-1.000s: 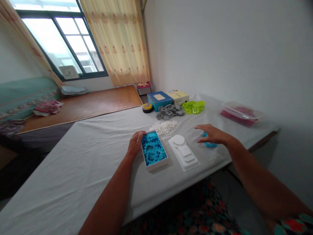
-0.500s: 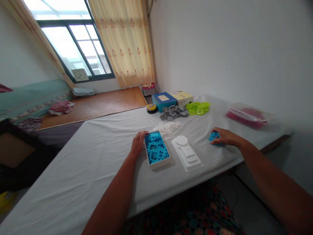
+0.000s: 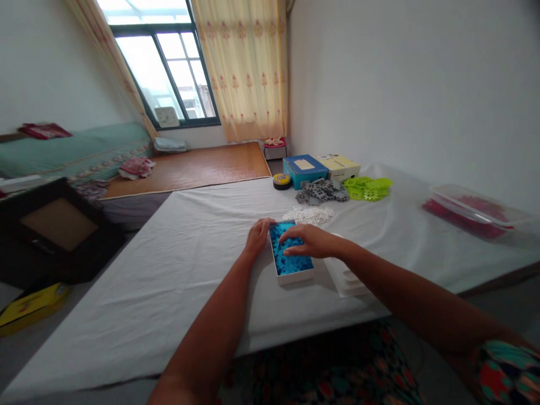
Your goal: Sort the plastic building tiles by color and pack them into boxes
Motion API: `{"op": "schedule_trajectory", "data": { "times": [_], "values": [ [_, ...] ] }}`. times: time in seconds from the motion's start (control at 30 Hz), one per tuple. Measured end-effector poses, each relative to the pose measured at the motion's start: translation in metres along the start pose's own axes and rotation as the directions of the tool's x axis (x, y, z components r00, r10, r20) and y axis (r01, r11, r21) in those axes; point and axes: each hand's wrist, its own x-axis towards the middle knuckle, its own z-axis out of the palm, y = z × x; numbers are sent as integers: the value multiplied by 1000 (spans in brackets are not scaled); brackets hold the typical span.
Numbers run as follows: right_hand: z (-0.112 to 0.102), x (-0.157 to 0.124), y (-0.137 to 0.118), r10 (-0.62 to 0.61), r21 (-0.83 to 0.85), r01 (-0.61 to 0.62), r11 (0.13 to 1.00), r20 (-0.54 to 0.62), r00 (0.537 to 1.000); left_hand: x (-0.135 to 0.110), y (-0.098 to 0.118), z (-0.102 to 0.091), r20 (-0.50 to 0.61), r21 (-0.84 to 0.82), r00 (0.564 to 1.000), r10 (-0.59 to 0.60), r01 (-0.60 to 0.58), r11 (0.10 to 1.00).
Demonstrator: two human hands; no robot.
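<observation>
A white box [image 3: 295, 277] filled with blue plastic pieces [image 3: 295, 263] lies on the white-clothed table [image 3: 169, 270] in front of me. My left hand [image 3: 258, 236] grips the box's left rim with curled fingers. My right hand [image 3: 307, 242] hovers low over the box. Its thumb and fingers are drawn together around a blue piece, just above the others. A white moulded insert [image 3: 343, 278] lies right of the box, half hidden under my right forearm.
Beyond the box lie piles of white pieces [image 3: 310, 214], grey pieces [image 3: 323, 191] and green pieces [image 3: 369, 188], plus a round tin [image 3: 281, 181], a blue box [image 3: 304, 169] and a yellow box [image 3: 340, 164]. A clear tub of pink pieces [image 3: 476, 214] stands far right. A dark framed object [image 3: 54, 230] sits left of the table.
My right hand took hold of a blue piece at the right of the table and carried it left over the box. The view swung left. My left hand stayed on the box.
</observation>
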Motion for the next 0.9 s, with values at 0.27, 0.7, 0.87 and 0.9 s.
{"op": "schedule_trajectory", "data": {
  "times": [0.27,0.7,0.87,0.9],
  "values": [
    [-2,-4,7,-30,-140,38,989,59,998,2,5,2,53,52,997,-63,60,997],
    [-27,-46,27,141,-336,-195,921,-180,974,1,8,1,33,-5,998,-60,61,998],
    [-12,-125,38,287,-381,-322,866,-148,946,2,13,2,-14,31,999,-32,32,999],
    [-6,-135,39,290,-385,-334,861,-169,942,3,14,0,-24,54,1000,-11,13,998]
  ]
}}
